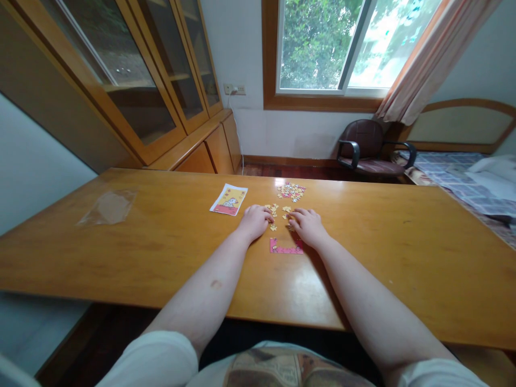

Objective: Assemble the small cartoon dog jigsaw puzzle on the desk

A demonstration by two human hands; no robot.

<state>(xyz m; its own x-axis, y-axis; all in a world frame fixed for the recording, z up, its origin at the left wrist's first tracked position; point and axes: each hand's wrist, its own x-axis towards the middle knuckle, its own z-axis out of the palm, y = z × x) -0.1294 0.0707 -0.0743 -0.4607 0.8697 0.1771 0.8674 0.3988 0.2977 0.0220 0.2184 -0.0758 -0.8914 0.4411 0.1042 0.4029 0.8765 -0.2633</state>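
My left hand (256, 222) rests on the wooden table, fingers loosely bent and apart, their tips beside small yellow puzzle pieces (273, 228). Opposite it, my right hand (308, 227) lies palm down with its fingers apart, the tips near more yellow pieces (286, 209). I see no piece held in either hand, though the fingertips are partly hidden. Between my wrists sits a joined pink puzzle section (287, 250), shaped like a shallow U. Beyond the hands lies a pile of mixed puzzle pieces (291, 192). Left of them is a yellow and pink picture sheet (228, 200).
A clear plastic bag (108, 207) lies flat on the left of the table (387, 236). Past the far edge stand a glass-door cabinet (161, 80), a dark armchair (365, 145) and a bed (455, 164). A window is in the back wall.
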